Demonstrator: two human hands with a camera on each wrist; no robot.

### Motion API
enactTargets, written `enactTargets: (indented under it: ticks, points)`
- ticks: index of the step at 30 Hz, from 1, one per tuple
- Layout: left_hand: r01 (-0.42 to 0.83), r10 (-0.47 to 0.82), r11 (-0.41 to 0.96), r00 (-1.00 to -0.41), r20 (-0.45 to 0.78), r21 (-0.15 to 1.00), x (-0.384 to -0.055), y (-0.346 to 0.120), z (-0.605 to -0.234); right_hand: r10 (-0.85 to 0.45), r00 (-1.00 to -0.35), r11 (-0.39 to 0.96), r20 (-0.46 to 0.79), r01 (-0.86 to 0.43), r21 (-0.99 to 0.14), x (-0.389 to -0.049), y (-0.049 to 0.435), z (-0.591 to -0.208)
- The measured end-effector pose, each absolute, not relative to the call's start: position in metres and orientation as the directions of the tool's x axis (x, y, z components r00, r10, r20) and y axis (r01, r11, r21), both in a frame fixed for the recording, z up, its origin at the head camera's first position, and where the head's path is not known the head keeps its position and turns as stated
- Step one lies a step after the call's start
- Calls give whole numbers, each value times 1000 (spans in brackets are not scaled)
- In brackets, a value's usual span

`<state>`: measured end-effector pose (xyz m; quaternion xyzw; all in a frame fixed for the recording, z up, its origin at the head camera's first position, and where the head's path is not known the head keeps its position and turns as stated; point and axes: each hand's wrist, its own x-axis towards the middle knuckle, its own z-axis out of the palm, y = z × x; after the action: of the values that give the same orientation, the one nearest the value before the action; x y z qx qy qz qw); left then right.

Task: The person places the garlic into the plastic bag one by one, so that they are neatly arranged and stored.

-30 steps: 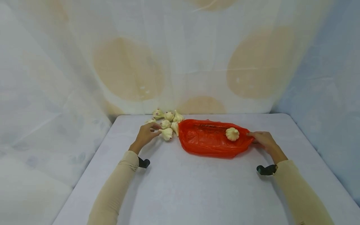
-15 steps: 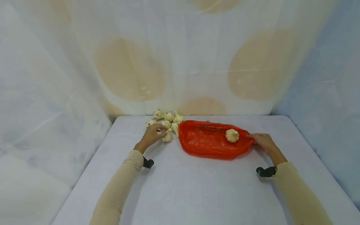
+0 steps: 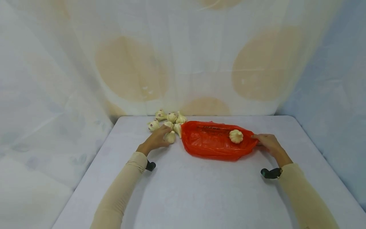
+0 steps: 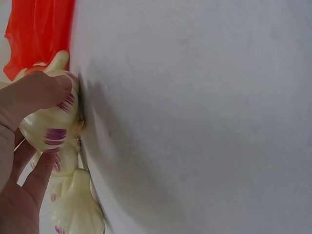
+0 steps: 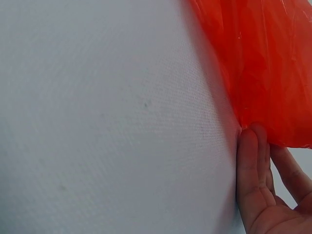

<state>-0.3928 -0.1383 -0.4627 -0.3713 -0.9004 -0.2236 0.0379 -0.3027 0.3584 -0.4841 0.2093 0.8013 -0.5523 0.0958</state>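
My left hand (image 3: 155,139) holds the nearest garlic bulb (image 3: 170,137) at the front of a small cluster. In the left wrist view, the thumb (image 4: 46,90) lies over this purple-streaked bulb while fingers reach beneath it. A red plastic bag (image 3: 207,144) with dark printing lies flat just right of the cluster. At its right end, my right hand (image 3: 268,142) pinches the edge, fingers under the plastic in the right wrist view. One more garlic bulb (image 3: 236,136) sits on top of the bag, near that hand.
Several other bulbs, among them a back-left garlic bulb (image 3: 160,114) and a left garlic bulb (image 3: 153,125), are grouped near the back edge of the white table (image 3: 200,190). A curtain (image 3: 200,63) with tan circles hangs behind. Dark wrist-worn devices (image 3: 271,173) stick out from the sleeves.
My left hand has shifted right and closed in around the nearest garlic bulb, whose stem has turned from leftward to upward. The right hand and the bag look the same.
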Motion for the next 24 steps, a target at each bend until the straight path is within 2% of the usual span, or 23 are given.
enactTargets:
  ticks: [6, 11, 15, 24]
  points:
    - [695, 656, 633, -715, 240, 340, -395, -139, -466, 222, -899, 298, -377, 430, -852, -302, 357, -483]
    - [639, 611, 643, -761, 219, 422, -396, -140, -467, 217, -900, 301, -379, 431, -851, -302, 358, -484]
    - [626, 591, 606, -767, 249, 490, -396, -141, -468, 215, -898, 298, -384, 434, -850, -302, 358, -484]
    - [712, 583, 547, -702, 409, 441, -397, -142, -466, 203, -901, 296, -383, 430, -853, -300, 357, -480]
